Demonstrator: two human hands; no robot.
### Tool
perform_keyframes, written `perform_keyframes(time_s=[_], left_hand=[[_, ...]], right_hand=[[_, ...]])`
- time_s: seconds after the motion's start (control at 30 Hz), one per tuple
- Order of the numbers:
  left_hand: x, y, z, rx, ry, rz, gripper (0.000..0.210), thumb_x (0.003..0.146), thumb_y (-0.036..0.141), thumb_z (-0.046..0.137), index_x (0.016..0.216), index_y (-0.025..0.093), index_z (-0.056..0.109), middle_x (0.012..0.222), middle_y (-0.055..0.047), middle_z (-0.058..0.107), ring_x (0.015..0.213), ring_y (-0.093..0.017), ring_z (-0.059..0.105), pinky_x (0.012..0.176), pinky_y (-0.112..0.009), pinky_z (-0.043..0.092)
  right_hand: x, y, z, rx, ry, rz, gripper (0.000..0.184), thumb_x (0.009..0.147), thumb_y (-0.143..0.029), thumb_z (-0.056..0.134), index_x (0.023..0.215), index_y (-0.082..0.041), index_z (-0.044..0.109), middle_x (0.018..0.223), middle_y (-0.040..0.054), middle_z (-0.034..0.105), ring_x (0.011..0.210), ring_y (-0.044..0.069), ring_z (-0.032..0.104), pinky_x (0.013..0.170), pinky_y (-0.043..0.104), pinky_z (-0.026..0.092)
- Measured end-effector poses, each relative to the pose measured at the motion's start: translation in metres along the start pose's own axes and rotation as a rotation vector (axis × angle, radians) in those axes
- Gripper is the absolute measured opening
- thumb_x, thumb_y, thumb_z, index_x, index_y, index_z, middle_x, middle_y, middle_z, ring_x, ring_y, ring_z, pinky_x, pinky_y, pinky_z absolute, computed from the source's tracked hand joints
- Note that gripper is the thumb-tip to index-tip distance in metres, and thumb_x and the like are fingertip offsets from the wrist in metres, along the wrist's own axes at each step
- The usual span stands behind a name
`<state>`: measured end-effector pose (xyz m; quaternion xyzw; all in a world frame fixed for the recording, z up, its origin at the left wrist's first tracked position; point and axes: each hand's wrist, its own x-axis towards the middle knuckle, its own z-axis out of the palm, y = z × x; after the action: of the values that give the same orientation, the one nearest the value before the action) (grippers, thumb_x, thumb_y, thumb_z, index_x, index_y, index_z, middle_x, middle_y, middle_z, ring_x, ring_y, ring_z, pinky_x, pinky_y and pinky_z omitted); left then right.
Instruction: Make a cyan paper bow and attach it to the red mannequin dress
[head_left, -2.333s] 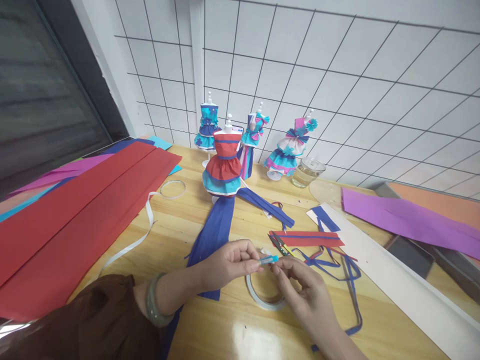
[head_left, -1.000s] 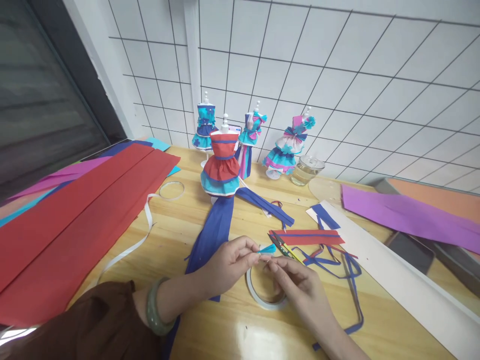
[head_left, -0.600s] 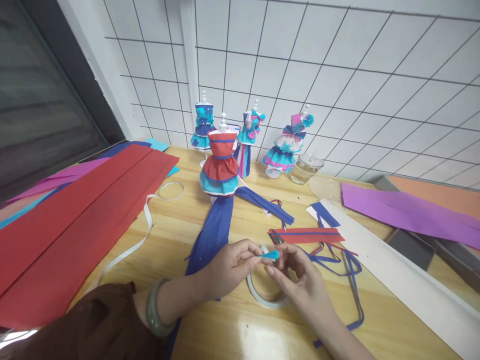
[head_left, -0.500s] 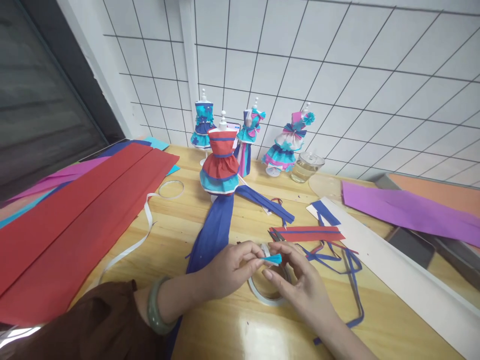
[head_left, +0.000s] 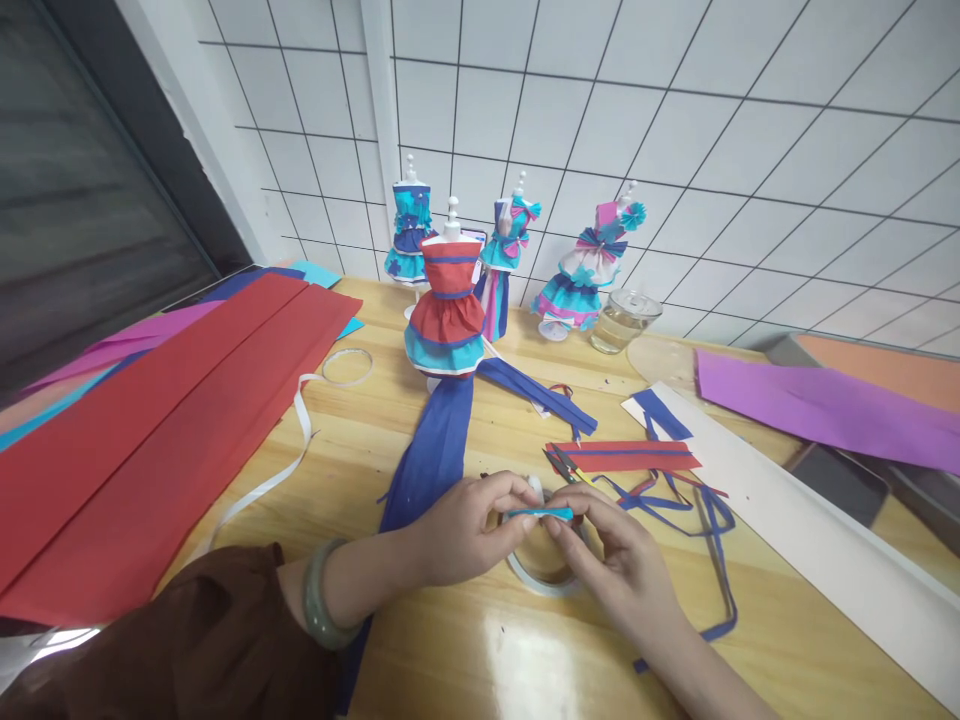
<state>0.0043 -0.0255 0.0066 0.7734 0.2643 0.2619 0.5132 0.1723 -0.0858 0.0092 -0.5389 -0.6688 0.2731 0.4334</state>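
A small folded strip of turquoise paper [head_left: 546, 513] is pinched between my two hands. My left hand [head_left: 480, 530] grips its left end, thumb against fingers. At the other end, the thumb and fingers of my right hand [head_left: 607, 540] close on it. Below my hands a roll of white tape [head_left: 538, 583] lies flat on the table, partly hidden. Just beyond my right hand are scissors [head_left: 561, 462] with dark blades, their handles covered by my fingers. In front stands a small dress form in a red and turquoise dress [head_left: 450, 305], with a blue paper piece [head_left: 431, 450] trailing towards me.
Large red paper sheets [head_left: 172, 430] cover the left side. Three dressed forms, one in turquoise and pink [head_left: 581, 270], stand near the wall beside a glass of liquid [head_left: 626, 320]. Blue strips [head_left: 720, 560], a red strip [head_left: 622, 457] and a long white sheet [head_left: 810, 520] lie to the right.
My right hand has moved in and now pinches the right end of the turquoise paper, which lies more level. The view has shifted slightly.
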Motion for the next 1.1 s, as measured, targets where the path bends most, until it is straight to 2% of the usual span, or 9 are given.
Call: perform_keyframes(time_s=[0.17,0.3,0.37,0.5,0.6,0.7,0.83,0.97,1.1], left_hand=[[0.0,0.0,0.0,0.048,-0.013,0.06,0.021,0.079,0.024,0.048,0.094,0.014,0.058,0.084,-0.004,0.063,0.074,-0.013,0.055,0.068,-0.021,0.039],[0.001,-0.006,0.002,-0.022,-0.025,-0.014,0.021,0.081,0.028,0.045,0.085,0.013,0.06,0.069,-0.001,0.06,0.063,-0.01,0.051,0.059,-0.021,0.038],[0.003,-0.008,0.003,-0.183,-0.01,-0.056,0.021,0.082,0.029,0.046,0.083,0.013,0.06,0.074,-0.002,0.062,0.069,-0.012,0.054,0.064,-0.022,0.04],[0.007,-0.012,0.002,-0.648,0.005,-0.169,0.018,0.08,0.029,0.052,0.081,0.012,0.057,0.087,-0.009,0.065,0.086,-0.018,0.06,0.079,-0.03,0.043],[0.009,-0.014,0.0,-0.888,-0.006,-0.251,0.016,0.078,0.028,0.055,0.079,0.012,0.055,0.086,-0.011,0.067,0.082,-0.018,0.062,0.077,-0.033,0.044],[0.009,-0.015,-0.001,-1.006,-0.007,-0.259,0.014,0.077,0.025,0.057,0.079,0.012,0.054,0.086,-0.011,0.068,0.08,-0.017,0.062,0.073,-0.031,0.044],[0.01,-0.015,-0.001,-0.982,0.03,-0.257,0.015,0.078,0.026,0.057,0.077,0.012,0.053,0.083,-0.011,0.068,0.074,-0.015,0.061,0.068,-0.027,0.043],[0.011,-0.017,0.001,-0.838,0.088,-0.203,0.018,0.078,0.03,0.056,0.078,0.011,0.054,0.081,-0.01,0.067,0.068,-0.012,0.059,0.064,-0.026,0.043],[0.011,-0.018,0.004,-0.719,0.145,-0.159,0.022,0.078,0.033,0.055,0.082,0.012,0.056,0.083,-0.01,0.067,0.069,-0.013,0.059,0.063,-0.026,0.044]], right_hand=[[0.0,-0.001,0.001,0.003,-0.02,0.01,0.009,0.081,-0.024,0.051,0.08,-0.021,0.06,0.08,0.0053,0.06,0.074,0.019,0.056,0.067,0.03,0.045],[0.0,-0.001,0.002,0.018,-0.022,0.016,0.007,0.081,-0.024,0.052,0.077,-0.021,0.058,0.077,0.0047,0.058,0.072,0.018,0.055,0.066,0.03,0.044],[-0.001,0.0,0.001,0.042,-0.005,0.016,0.005,0.08,-0.023,0.053,0.081,-0.021,0.058,0.078,0.0042,0.057,0.073,0.018,0.054,0.067,0.03,0.044],[-0.002,0.004,-0.003,0.077,0.064,0.034,0.018,0.081,-0.021,0.052,0.099,-0.022,0.055,0.086,0.0046,0.058,0.077,0.017,0.053,0.071,0.029,0.045],[-0.001,0.004,-0.004,0.034,0.058,-0.015,0.018,0.08,-0.02,0.054,0.098,-0.023,0.057,0.091,0.005,0.059,0.078,0.017,0.054,0.072,0.028,0.045],[0.002,0.001,-0.002,0.0,0.006,-0.018,0.018,0.08,-0.021,0.054,0.097,-0.023,0.059,0.091,0.0046,0.062,0.078,0.017,0.055,0.072,0.028,0.045],[0.005,0.001,0.001,0.063,-0.074,0.13,0.015,0.081,-0.027,0.053,0.09,-0.021,0.063,0.084,0.0052,0.066,0.075,0.018,0.059,0.069,0.029,0.046],[0.005,0.005,0.004,0.235,-0.055,0.24,0.016,0.079,-0.032,0.055,0.081,-0.019,0.065,0.081,0.007,0.069,0.079,0.021,0.063,0.072,0.032,0.048],[0.005,0.008,0.005,0.319,-0.039,0.285,0.018,0.077,-0.034,0.058,0.077,-0.017,0.064,0.079,0.008,0.07,0.075,0.021,0.063,0.07,0.031,0.048]])
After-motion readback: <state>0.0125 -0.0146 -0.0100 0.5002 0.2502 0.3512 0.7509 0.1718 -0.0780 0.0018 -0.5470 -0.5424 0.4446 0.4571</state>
